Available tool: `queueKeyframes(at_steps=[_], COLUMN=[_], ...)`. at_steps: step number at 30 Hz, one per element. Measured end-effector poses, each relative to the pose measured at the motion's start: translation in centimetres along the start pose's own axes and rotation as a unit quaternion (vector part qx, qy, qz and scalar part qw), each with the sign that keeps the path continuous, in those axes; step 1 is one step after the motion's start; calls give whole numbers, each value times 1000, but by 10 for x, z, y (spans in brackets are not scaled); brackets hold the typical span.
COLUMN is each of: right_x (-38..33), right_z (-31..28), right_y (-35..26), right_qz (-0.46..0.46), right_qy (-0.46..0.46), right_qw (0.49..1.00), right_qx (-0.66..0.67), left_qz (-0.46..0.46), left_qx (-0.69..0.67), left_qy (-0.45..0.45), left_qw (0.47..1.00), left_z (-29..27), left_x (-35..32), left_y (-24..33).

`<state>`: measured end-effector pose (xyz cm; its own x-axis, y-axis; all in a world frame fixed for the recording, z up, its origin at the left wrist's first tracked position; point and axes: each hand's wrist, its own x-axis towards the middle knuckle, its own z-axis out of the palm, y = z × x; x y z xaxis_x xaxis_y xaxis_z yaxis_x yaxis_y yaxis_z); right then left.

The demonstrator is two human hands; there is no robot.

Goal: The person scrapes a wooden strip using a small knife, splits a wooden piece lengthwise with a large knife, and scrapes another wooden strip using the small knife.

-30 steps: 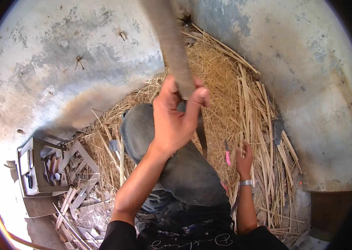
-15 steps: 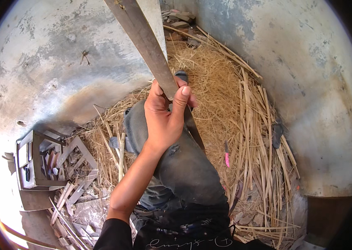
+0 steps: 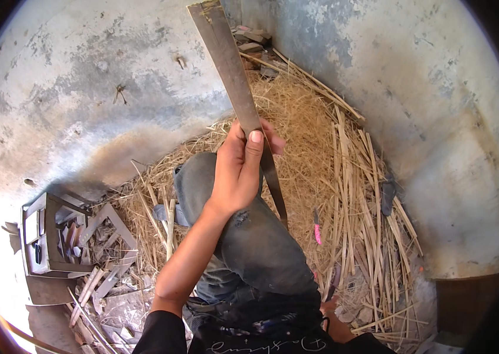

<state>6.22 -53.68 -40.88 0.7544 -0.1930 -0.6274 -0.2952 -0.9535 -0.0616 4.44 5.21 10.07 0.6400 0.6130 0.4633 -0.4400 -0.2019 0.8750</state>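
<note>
My left hand (image 3: 239, 171) is clenched on a long flat bamboo strip (image 3: 234, 88), angled toward 11 o'clock above my knee (image 3: 249, 236). My right hand (image 3: 336, 318) sits low at 5 o'clock; I cannot tell its fingers.

Long flat grey-brown strip of split cane (image 3: 234, 76), worn and dull. It runs on a slant from the picture's top edge down to the right, across the raised knee, with its lower end over the straw. Upper end is cut square with frayed fibres. Left hand (image 3: 240, 168) grips it about midway, thumb laid flat on the face, fingers wrapped behind.
</note>
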Motion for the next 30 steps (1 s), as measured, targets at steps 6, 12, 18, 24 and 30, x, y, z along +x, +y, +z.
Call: queueKeyframes(at_steps=[6,12,18,24,30], right_x=[4,1,-22,-36,-60], right_z=[2,-23,-151,-239,-273], right_y=[1,6,-35,-56,-140], right_qz=[-44,-76,-57,-186,-254], right_qy=[-4,22,12,106,110], right_qw=[998,967,997,977,943], right_qx=[48,243,45,11,186], left_qz=[-38,-31,-7,18,2], left_qx=[13,3,2,40,44], left_qy=[-44,-52,-37,-39,-19], left_qw=[998,998,999,998,999], left_z=[-4,3,-5,-5,-2], left_x=[11,36,55,56,52], left_y=[4,9,29,16,-4])
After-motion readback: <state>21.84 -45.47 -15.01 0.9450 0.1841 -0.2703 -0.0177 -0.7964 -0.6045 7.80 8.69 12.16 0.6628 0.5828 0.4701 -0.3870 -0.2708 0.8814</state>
